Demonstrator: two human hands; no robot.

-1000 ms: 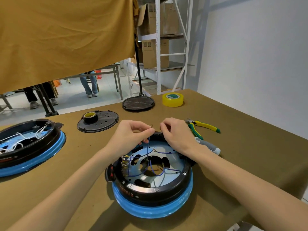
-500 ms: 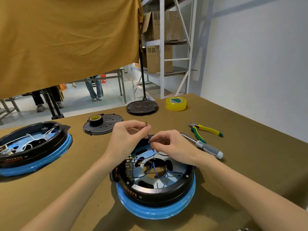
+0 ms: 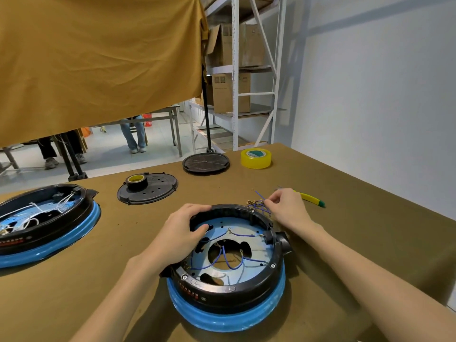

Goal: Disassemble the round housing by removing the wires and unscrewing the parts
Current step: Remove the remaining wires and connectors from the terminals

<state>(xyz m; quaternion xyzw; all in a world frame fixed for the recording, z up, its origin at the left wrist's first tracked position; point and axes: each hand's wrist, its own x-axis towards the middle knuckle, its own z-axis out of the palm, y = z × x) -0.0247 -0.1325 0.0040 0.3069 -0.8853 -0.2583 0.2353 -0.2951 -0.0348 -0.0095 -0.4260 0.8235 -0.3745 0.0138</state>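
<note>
The round housing (image 3: 229,290), black with a blue base ring, sits on the brown table in front of me. Its open top shows a light-blue plate with several blue wires (image 3: 227,259) looped across it. My left hand (image 3: 180,233) grips the housing's left rim, thumb inside. My right hand (image 3: 287,208) is just beyond the housing's far right rim, fingers pinched on a small bundle of loose blue wires (image 3: 259,204) with brass terminals, held low over the table.
A second housing (image 3: 44,220) with white wires lies at the left. Two black lids (image 3: 148,188) (image 3: 206,163) sit farther back, one with a tape roll (image 3: 136,180) on it. Yellow tape (image 3: 256,157) and yellow-green pliers (image 3: 311,199) are on the right.
My right hand has carried a bundle of blue wires out of the housing to the right. My left hand dropped onto the housing's left rim. The housing looks turned, its spout now at the right.
</note>
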